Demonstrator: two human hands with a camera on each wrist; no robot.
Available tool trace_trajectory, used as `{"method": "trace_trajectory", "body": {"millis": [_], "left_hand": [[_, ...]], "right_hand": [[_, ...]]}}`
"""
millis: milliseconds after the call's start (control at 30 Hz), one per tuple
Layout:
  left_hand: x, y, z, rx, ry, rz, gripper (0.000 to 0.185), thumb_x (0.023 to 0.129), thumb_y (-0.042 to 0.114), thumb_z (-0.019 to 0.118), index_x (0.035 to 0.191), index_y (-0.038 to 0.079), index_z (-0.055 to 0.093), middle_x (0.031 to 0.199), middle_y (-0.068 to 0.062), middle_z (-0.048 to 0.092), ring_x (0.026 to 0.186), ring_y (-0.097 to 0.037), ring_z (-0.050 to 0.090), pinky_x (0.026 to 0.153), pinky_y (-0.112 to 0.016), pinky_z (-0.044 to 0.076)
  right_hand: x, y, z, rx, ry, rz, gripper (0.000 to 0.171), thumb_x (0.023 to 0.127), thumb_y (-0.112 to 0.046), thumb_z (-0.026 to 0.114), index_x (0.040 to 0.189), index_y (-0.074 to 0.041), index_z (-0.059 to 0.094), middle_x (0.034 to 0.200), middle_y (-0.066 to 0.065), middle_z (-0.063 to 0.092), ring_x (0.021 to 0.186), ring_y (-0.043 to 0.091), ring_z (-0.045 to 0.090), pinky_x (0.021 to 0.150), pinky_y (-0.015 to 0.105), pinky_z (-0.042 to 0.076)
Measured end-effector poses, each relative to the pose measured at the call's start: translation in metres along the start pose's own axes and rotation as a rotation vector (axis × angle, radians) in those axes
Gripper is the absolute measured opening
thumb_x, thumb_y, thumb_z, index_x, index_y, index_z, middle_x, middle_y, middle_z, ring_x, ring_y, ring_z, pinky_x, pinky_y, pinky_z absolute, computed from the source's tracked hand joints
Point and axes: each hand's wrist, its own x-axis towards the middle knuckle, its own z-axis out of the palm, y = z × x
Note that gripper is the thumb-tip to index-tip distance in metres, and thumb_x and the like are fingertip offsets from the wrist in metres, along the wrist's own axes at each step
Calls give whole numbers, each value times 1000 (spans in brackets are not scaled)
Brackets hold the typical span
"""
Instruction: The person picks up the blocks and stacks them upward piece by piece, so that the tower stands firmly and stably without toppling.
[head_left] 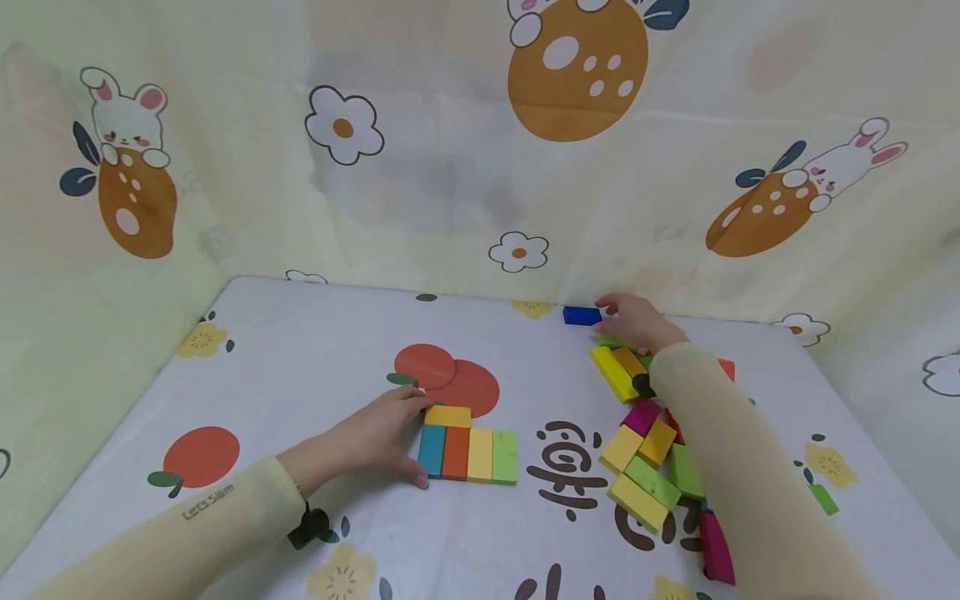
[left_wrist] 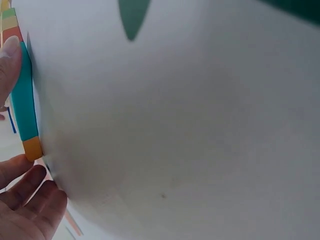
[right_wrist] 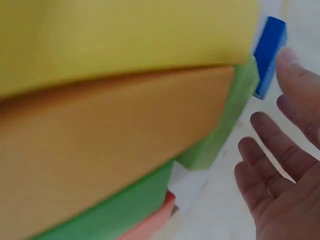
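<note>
Right hand [head_left: 641,323], fingers loosely spread, reaches the end of a blue block [head_left: 582,316] near the desk's [head_left: 300,375] far edge; contact is unclear. Left hand [head_left: 378,433] pinches a flat block row [head_left: 457,454] at its left side. Other blocks [head_left: 652,482] lie beside the right sleeve [head_left: 750,467].

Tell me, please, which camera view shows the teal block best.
The head view, because the top of the teal block is in plain sight, beside the red block. The left wrist view shows its long side closer, but the left hand partly covers it; the right wrist view does not show it.
</note>
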Motion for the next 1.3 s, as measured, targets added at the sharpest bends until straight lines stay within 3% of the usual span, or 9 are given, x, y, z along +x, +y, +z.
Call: {"method": "trace_trajectory", "body": {"millis": [167, 400, 767, 1033, 1300], "left_hand": [[-2, 3, 0, -10, 5, 23, 99, 67, 38, 97, 148, 5, 51, 152, -15, 49, 141, -33, 46, 111, -51, 50], [-4, 5, -1, 9, 6, 32, 100, 66, 39, 97, 148, 4, 51, 151, -15, 50, 140, -33, 46, 111, -50, 50], [-4, 2, -2, 28, 7, 4, 100, 66, 41, 97, 147, 5, 52, 150, -14, 51, 139, -32, 47, 110, -50, 51], [-2, 1, 2, 15, 7, 3, 100, 66, 41, 97, 147, 6, 52, 150, -15, 51, 140, -32, 47, 111, -51, 50], [-1, 0, 2, 29, 7, 24, 100, 66, 42, 96, 148, 4, 51, 151, -16, 50, 139, -32, 48, 112, -50, 48]], "right_hand": [[10, 2, 3, -109, 36, -27, 58, 101, -18, 63, 149, 7, 43, 146, 32, 50, 125, 44, 53, 113, 57, 44], [10, -12, 13, -142, 52, -29, 43, 99, -12, 66, 139, 2, 57, 135, 24, 60, 114, 36, 57, 108, 51, 50], [-26, -58, 51, -187, -12, -218, 39, 95, -17, 73, 130, -1, 67, 128, 18, 69, 119, 33, 60, 110, 51, 48], [-58, -64, 75, -150, -41, -293, 38, 92, -19, 77, 126, -4, 70, 120, 12, 73, 112, 28, 64, 106, 48, 52], [-76, -66, 91, -118, -62, -332, 37, 90, -23, 80, 124, -11, 73, 115, 3, 75, 105, 20, 63, 101, 43, 54]]}}
